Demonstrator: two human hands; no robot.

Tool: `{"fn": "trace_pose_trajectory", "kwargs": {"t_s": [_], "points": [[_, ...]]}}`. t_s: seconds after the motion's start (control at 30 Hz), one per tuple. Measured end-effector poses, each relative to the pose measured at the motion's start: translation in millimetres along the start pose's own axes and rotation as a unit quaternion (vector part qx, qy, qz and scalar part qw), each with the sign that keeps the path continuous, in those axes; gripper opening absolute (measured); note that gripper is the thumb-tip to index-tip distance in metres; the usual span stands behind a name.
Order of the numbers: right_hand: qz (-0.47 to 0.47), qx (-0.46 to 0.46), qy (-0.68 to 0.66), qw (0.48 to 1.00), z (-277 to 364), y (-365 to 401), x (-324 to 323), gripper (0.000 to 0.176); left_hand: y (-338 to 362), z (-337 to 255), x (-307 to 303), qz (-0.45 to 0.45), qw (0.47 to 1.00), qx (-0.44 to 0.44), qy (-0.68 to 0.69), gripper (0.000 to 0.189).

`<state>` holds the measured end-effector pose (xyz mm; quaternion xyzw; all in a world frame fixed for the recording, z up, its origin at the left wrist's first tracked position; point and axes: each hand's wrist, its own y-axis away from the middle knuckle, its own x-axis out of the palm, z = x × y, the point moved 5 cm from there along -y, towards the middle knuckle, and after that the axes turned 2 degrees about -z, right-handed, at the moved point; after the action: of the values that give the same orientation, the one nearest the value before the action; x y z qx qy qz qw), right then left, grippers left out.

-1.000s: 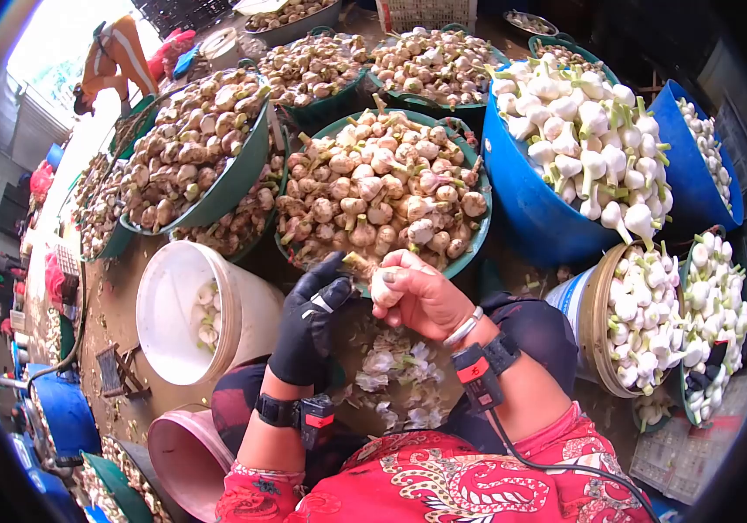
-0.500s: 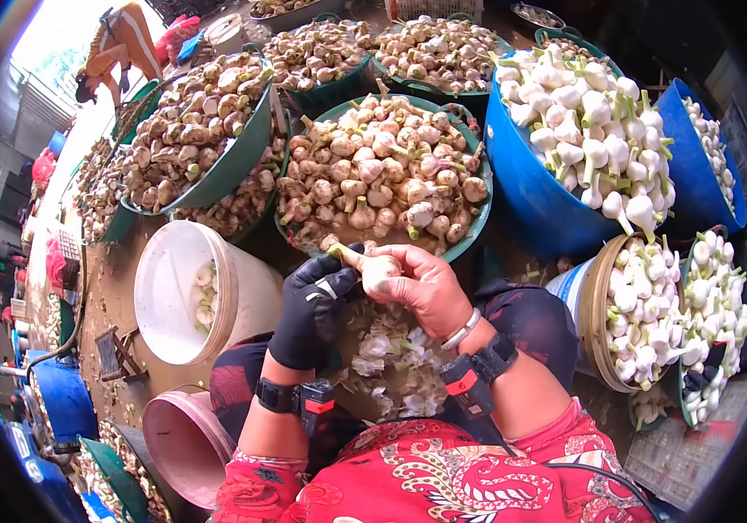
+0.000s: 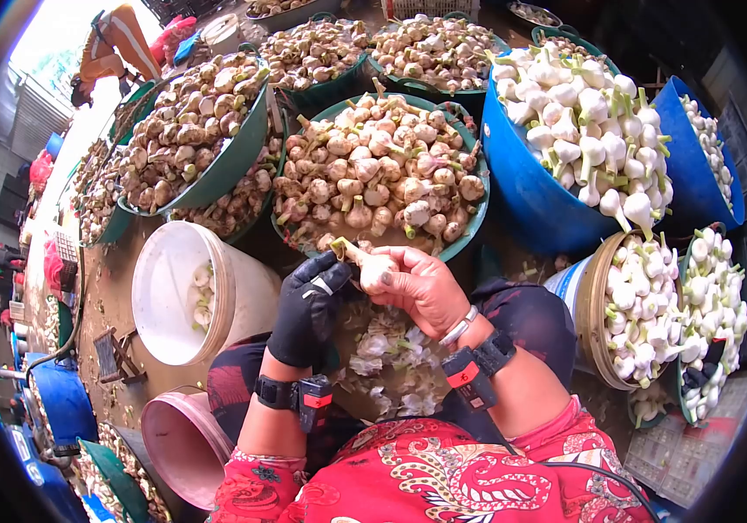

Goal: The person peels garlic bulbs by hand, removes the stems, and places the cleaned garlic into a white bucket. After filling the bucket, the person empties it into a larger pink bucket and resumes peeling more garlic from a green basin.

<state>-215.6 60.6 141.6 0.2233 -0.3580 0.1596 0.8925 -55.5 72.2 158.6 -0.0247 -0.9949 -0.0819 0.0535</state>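
Observation:
A garlic bulb point(image 3: 377, 272) with a short stem is held in front of my body, above a pile of loose peeled skins point(image 3: 395, 357). My left hand point(image 3: 311, 301), in a black glove with a light band on one finger, is closed at the stem end of the bulb. Bare fingers of my right hand point(image 3: 424, 292) grip the bulb's round side. Just beyond my hands stands a green tub point(image 3: 481, 213) heaped with brownish, unpeeled bulbs point(image 3: 365, 170).
On the right are a blue tub point(image 3: 513, 179) of white bulbs and a bucket point(image 3: 590, 314) of more white bulbs. A white bucket point(image 3: 247, 296) and a pink bucket point(image 3: 183, 449) lie tipped at the left. A person point(image 3: 121, 44) bends over at the top left.
The bulb has turned slightly in my fingers, and my left hand has shifted a little along its stem. The person at the top left has moved slightly.

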Motion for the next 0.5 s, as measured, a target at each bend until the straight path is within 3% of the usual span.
{"fn": "trace_pose_trajectory", "kwargs": {"t_s": [0.1,0.27,0.33,0.5], "points": [[0.003,-0.043,0.047,0.998,-0.3,-3.8,-1.6,0.044,1.3,-9.4,11.8,-0.046,0.99,-0.058,0.123,0.026],[0.038,-0.079,0.102,0.991,-3.6,-5.6,-1.8,0.047,-0.3,-12.2,10.3,-0.045,0.994,-0.053,0.084,0.027],[0.014,-0.024,0.018,0.999,-4.7,-4.4,-0.7,0.044,-1.5,-10.8,10.2,-0.025,0.995,-0.056,0.08,0.028],[0.019,-0.025,0.005,1.0,-5.6,-6.0,-2.9,0.046,0.6,-14.1,13.9,-0.06,0.99,-0.074,0.104,0.029]]}}
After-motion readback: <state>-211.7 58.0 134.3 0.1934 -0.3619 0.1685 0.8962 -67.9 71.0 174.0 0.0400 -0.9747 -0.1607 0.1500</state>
